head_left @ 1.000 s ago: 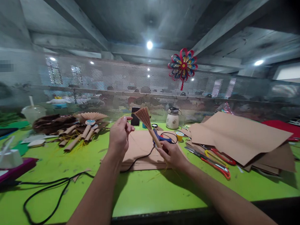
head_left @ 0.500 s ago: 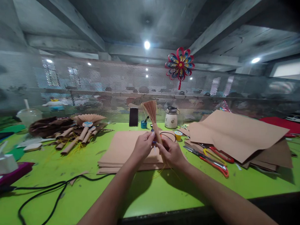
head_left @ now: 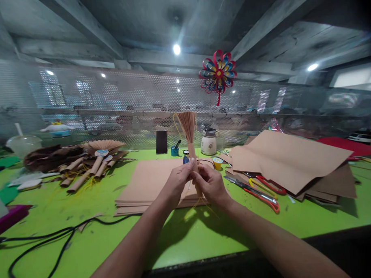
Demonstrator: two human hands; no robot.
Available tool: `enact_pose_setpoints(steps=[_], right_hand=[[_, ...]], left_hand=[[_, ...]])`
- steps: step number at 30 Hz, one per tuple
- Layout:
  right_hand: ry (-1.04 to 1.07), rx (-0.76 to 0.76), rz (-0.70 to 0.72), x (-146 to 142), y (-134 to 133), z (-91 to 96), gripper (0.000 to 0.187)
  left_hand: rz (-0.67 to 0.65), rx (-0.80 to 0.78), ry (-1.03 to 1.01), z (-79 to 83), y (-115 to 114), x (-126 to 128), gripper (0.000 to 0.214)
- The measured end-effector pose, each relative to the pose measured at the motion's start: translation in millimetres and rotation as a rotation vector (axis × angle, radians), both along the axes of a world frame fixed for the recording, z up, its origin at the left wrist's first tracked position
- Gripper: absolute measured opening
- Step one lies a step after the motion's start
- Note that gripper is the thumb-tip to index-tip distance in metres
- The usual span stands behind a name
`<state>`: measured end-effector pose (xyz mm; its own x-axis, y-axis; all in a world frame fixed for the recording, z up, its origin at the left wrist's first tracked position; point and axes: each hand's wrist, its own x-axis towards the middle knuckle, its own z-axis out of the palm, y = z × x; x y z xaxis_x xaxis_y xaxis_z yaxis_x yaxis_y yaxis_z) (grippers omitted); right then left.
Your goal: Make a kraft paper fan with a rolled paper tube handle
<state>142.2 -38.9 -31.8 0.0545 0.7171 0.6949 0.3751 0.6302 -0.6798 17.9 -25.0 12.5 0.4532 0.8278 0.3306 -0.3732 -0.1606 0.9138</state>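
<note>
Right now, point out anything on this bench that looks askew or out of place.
The brown sheets on the right lie in a skewed heap, red scissors at its edge. A black cable loops loose across the green table's front left.

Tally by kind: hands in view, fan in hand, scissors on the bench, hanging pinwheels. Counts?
hands: 2 (left hand, right hand)
pleated paper fan: 1, gripped by both hands at its stem
scissors: 2 (), lying right of the hands
pinwheel: 1, hanging above the mesh screen
Total: 6
</note>
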Motion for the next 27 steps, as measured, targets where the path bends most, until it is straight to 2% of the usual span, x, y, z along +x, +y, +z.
enact_pose_setpoints(steps=[3,7,11,14,17,21,24,27], right_hand=[[-0.014,-0.006,0.026,-4,-1,-2.0,0.025],[-0.053,0.008,-0.02,-6,-2,-3.7,0.022],[-0.065,0.063,-0.074,-6,-5,0.1,0.017],[-0.083,0.041,-0.073,-6,-5,2.9,0.015],[-0.14,-0.046,0.021,-7,-5,3.2,0.019],[-0.283,-0.172,0.154,-10,-8,2.2,0.029],[-0.42,-0.18,0.246,-8,-15,5.6,0.019],[-0.493,-0.122,0.341,-2,-20,14.6,0.018]], left_hand=[[-0.063,-0.046,-0.006,1.7,2,-3,0.038],[-0.085,-0.05,-0.011,-3.8,3,-1,0.037],[-0.07,-0.015,0.028,-11.1,3,5,0.034],[-0.047,-0.005,0.016,-12.1,3,8,0.032],[0.032,-0.08,-0.029,-8.8,6,6,0.026],[0.24,-0.138,-0.209,2.4,21,-11,0.017],[0.31,-0.165,-0.388,14.4,35,-30,0.016],[0.358,-0.158,-0.488,23.6,43,-43,0.019]])
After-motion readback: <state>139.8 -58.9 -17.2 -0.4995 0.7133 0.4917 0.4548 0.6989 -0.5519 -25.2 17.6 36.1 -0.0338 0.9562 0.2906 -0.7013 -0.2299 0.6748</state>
